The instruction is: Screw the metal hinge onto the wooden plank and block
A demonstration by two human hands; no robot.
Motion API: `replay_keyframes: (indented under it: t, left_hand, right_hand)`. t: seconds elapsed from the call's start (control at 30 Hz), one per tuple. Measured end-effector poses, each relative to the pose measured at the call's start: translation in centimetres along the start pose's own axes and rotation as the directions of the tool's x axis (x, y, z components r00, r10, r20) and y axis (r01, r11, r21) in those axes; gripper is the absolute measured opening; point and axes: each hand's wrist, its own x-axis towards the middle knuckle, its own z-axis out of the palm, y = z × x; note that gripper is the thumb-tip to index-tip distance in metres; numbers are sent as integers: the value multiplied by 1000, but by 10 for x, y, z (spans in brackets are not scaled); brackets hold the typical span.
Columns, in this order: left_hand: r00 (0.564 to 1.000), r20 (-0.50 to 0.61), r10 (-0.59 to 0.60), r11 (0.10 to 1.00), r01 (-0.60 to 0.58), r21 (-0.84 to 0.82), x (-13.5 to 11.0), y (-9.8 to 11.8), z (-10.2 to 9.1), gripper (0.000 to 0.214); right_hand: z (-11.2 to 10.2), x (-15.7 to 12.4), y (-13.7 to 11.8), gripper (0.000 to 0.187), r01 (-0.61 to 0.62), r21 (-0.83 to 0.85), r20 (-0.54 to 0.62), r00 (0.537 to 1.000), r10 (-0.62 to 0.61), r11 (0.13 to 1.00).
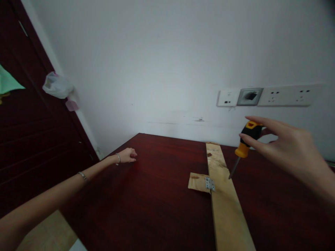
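Observation:
Gripped by its handle between the thumb and fingers of my right hand (285,139) is a yellow-and-black screwdriver (243,148). Its metal shaft slants down over the right edge of a long wooden board (227,195); I cannot tell whether the tip touches the wood. A small metal hinge (209,183) joins the board's left side to a short wooden piece (197,182). My left hand (127,155) is at the left edge of the table, away from the board, its fingers curled in. What lies inside those fingers, if anything, is hidden.
The dark red table (162,195) meets a white wall (146,69) at the back. Wall sockets and switches (272,96) sit above its right side. On the left are a dark door (28,122) and a hanging white plastic bag (58,85).

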Motion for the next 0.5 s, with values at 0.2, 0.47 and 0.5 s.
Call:
replay_keyframes:
  t: [0.2, 0.47, 0.5]
  left_hand:
    - [981, -30, 193, 978, -194, -72, 43, 81, -11, 39]
    - [875, -38, 483, 845, -477, -242, 87, 227, 14, 62]
    - [866, -20, 500, 836, -489, -250, 92, 241, 18, 69]
  right_hand:
    - [0, -1, -10, 50, -152, 114, 28, 988, 150, 982]
    - [13, -11, -11, 58, -268, 404, 33, 960, 279, 874]
    - [14, -13, -11, 57, -274, 432, 30, 956, 291, 859]
